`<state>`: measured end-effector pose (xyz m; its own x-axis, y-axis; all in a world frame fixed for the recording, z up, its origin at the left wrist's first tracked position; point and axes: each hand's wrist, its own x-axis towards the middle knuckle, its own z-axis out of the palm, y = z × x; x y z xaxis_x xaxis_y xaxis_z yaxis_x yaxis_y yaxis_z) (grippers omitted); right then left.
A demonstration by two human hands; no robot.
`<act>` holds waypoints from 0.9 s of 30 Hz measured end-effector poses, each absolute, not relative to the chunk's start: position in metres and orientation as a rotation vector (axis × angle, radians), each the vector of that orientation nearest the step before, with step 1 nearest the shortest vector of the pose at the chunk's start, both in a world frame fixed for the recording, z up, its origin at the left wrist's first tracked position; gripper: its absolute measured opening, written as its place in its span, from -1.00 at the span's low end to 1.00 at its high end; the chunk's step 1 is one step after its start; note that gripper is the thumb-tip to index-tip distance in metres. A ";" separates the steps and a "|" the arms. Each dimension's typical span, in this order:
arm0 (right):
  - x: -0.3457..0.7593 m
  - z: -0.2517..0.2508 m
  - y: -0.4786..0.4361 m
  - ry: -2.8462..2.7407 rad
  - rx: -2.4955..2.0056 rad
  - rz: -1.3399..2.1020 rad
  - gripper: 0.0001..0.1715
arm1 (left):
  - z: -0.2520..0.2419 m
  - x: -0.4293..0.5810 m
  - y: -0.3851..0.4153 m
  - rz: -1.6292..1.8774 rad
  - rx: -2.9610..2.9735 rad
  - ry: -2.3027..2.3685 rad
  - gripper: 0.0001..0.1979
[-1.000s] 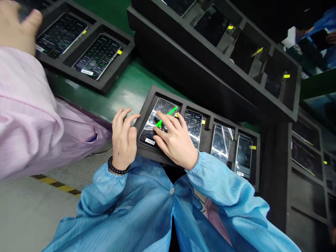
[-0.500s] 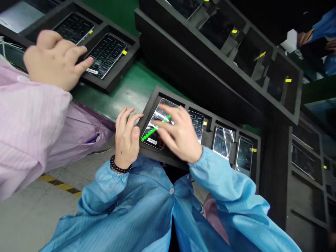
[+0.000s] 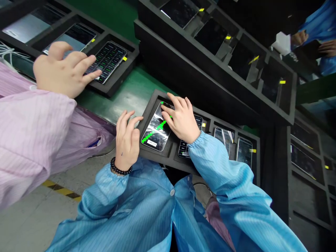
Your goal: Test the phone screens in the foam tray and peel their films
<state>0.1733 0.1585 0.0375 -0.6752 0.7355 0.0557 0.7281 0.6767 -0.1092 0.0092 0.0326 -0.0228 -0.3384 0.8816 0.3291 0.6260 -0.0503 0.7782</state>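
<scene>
A smartphone (image 3: 154,136) lies face up in the leftmost slot of a dark foam tray (image 3: 147,117). A jagged green diagonal line crosses its screen, with a white label near the bottom. My right hand (image 3: 182,117) is over the phone's upper part, a fingertip at the top of the screen, the fingers apart and holding nothing. My left hand (image 3: 127,140), with a black coiled band at the wrist, is by the tray's left edge, fingers spread and curved. Beside the first phone, a second smartphone (image 3: 183,148) is partly hidden by my right hand and sleeve.
Two more phones (image 3: 244,150) lie further right in the tray. At left, a co-worker's hand (image 3: 63,70) is over a phone (image 3: 111,57) in another tray. A tall black tray stack (image 3: 204,73) stands behind. Another person's hands (image 3: 327,49) show at upper right.
My right hand has moved up the phone toward the top of the screen. Green now shows at the screen's top-left corner. My left hand has stayed in place; the co-worker's hand shifted slightly right.
</scene>
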 end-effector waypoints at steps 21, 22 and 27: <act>0.196 0.059 0.055 -2.844 -0.959 0.247 -0.57 | -0.023 0.007 0.032 1.300 1.618 1.981 -0.36; 0.195 0.061 0.057 -2.825 -0.951 0.252 -0.55 | -0.023 0.007 0.033 1.296 1.621 1.982 -0.36; 0.219 0.094 0.070 -2.578 -1.054 0.156 -0.52 | -0.024 0.006 0.030 1.260 1.651 1.986 -0.35</act>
<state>0.2195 0.0699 0.0943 -0.6616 0.6964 0.2780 0.6578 0.7170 -0.2305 0.0063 0.0298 -0.0242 -0.3160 0.8961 0.3118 0.6640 -0.0258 0.7473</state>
